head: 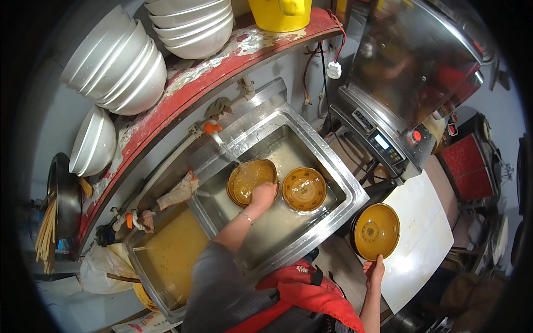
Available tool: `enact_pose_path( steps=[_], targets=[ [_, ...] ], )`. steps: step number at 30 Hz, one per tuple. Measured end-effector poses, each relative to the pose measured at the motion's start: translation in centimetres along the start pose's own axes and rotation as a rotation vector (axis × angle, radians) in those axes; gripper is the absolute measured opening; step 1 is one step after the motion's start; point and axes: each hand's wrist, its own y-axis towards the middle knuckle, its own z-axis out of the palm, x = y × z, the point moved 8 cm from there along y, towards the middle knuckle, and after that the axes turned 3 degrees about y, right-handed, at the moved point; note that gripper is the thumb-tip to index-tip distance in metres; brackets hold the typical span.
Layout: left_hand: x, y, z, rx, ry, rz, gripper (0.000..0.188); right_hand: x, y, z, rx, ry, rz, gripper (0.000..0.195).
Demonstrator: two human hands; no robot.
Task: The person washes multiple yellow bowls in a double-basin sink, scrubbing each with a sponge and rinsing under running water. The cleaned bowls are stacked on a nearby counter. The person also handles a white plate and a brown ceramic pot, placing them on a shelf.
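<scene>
My left hand [263, 196] grips the rim of a brown glazed bowl [245, 181], the top one of a small stack in the right basin of a steel sink [308, 233]. Water runs into it from a white faucet with an orange handle [212, 128]. Beside that stack, another brown bowl [304, 189] with a patterned inside sits in the cloudy water. Over the edge of the white worktop, my right hand [374, 269] holds a brown bowl [379, 231] by its lower rim, tilted, with what looks like another bowl behind it.
The left basin [179, 249] holds yellowish water. Stacks of white bowls [120, 66] and a yellow bucket [281, 16] stand on the worn red shelf [187, 91] above. A steel machine with a lit display [382, 141] is right of the sink, by the white worktop [420, 224]. Cloths lie behind the basins.
</scene>
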Motion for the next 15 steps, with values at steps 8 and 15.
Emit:
enact_pose_path(
  steps=[8,15],
  targets=[
    [11.6,3.5,-4.6,-0.218,-1.371,-0.536,0.049,-0.3,0.5,-0.5,-0.005,-0.008,-0.001,0.047],
    [13.9,6.7,-5.4,-0.346,-1.988,-0.658,0.061,0.6,-0.4,-0.5,-0.01,-0.025,-0.058,0.047]
  ],
)
